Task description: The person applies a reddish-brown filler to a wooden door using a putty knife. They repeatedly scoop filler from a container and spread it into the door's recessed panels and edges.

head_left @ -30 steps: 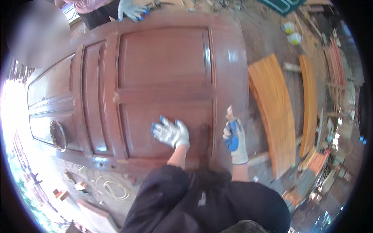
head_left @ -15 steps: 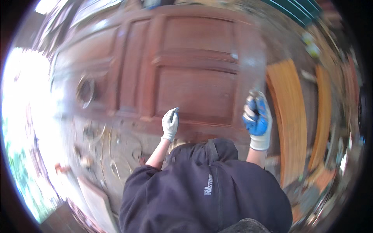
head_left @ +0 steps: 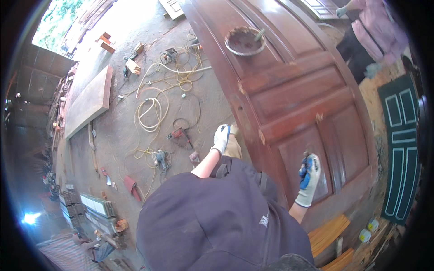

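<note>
A large reddish-brown panelled wooden door [head_left: 296, 106] lies flat in front of me. Over its near right panel is my right hand [head_left: 309, 178], in a white and blue glove. Its fingers are closed round a small dark lump [head_left: 307, 154] at their tips, too blurred to name. My left hand [head_left: 220, 138], in a white glove, is curled beside the door's left edge, over the floor; what it may hold is hidden. Farther up the door rests a round bowl [head_left: 228, 46] with dark brown stuff and a tool handle in it.
Tangled hoses [head_left: 151, 110] and power tools [head_left: 160, 159] lie on the floor to the left, near a pale slab [head_left: 92, 101]. Another person [head_left: 377, 31] stands beyond the door. A green panelled door [head_left: 400, 149] is at the right; orange-brown boards [head_left: 327, 235] lie at lower right.
My view has swung to the left, so the door now runs slantwise and the floor with hoses shows more. Both hands stay closed; the right still grips the dark lump.
</note>
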The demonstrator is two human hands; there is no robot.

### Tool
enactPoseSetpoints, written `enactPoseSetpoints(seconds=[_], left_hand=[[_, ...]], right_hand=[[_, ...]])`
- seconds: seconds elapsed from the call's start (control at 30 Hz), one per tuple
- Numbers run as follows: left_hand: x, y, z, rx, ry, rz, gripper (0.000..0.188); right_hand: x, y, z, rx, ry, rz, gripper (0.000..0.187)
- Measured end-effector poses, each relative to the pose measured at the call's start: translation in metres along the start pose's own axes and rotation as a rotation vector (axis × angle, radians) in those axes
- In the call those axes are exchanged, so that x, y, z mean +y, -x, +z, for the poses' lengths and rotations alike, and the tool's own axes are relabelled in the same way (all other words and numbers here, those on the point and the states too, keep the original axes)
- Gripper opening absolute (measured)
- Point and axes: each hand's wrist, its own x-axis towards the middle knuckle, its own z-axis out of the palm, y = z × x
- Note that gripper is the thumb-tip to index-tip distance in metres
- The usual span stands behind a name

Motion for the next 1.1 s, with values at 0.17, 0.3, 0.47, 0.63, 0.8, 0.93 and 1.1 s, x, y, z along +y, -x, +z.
enactPoseSetpoints(seconds=[0.17,0.3,0.47,0.63,0.8,0.93,1.1], left_hand=[[0.114,-0.027,0.033,0.04,-0.004,-0.051,0.053],[0.179,-0.122,0.039,0.154,0.171,0.047,0.052],[0.232,-0.252,0.026,0.176,0.252,0.33,0.048],[0.232,-0.277,-0.046,0.142,0.465,0.3,0.032],[0.109,-0.208,-0.096,0.179,0.272,0.018,0.038],[0.0,-0.139,-0.129,0.161,0.231,-0.365,0.04],[-0.037,-0.113,-0.132,0.196,0.409,-0.458,0.034]], right_hand=[[0.033,-0.039,0.077,-0.199,0.312,0.182,0.028],[0.073,-0.099,0.194,-0.388,0.964,-0.291,0.028],[0.12,-0.177,0.29,-0.535,1.351,-0.546,0.035],[0.099,-0.202,0.31,-0.578,1.485,-0.157,0.037],[0.088,-0.207,0.297,-0.496,1.394,0.017,0.036],[0.064,-0.206,0.298,-0.42,1.433,-0.071,0.026],[0.065,-0.209,0.344,-0.749,1.384,-0.583,0.024]])
